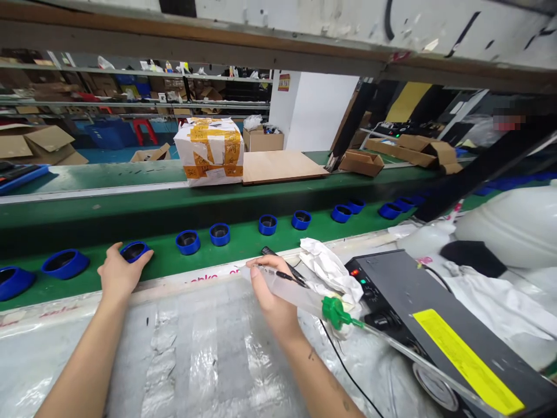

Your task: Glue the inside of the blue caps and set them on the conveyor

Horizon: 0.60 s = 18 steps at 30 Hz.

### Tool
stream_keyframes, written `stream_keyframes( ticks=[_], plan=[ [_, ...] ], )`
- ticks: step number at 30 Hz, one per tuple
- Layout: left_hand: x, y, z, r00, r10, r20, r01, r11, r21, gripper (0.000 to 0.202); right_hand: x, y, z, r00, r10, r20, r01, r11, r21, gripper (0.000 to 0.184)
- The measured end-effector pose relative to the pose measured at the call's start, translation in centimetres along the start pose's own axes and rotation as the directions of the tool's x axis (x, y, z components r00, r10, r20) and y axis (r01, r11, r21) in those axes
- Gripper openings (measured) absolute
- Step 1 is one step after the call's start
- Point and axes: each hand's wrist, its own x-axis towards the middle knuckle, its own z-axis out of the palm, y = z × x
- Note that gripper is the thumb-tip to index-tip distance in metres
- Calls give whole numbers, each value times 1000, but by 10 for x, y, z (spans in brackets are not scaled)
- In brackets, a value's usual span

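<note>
My left hand [118,270] reaches onto the green conveyor belt [243,239] and its fingers close around a small blue ring-shaped cap [134,251]. My right hand [270,289] rests on the plastic-covered bench and grips a clear syringe-like dispenser [300,297] with a green fitting [334,312] and a hose. A black pen-like tool [282,266] lies across the fingers of the same hand. More blue caps [220,233] stand in a row along the belt.
A black control box [435,325] with a yellow label sits at the right, beside a crumpled white cloth [328,267]. A taped white carton [210,150] and a wooden board [281,165] are on the far belt. White plastic containers [513,223] stand at far right.
</note>
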Motion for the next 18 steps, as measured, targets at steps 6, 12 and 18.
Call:
stream_keyframes(
  ticks=[6, 12, 18],
  plan=[
    [-3, 4, 0, 990, 138, 39, -142, 982, 124, 83, 4, -2, -1, 1000, 5, -25, -5, 1000, 1, 6],
    [-51, 72, 28, 723, 665, 189, -683, 729, 48, 52, 5, 1, 0, 996, 55, -66, -51, 997, 51, 11],
    [-73, 86, 69, 764, 488, 422, -573, 814, 95, 44, 6, 2, -3, 994, 24, -106, -22, 1000, 18, 11]
  ],
)
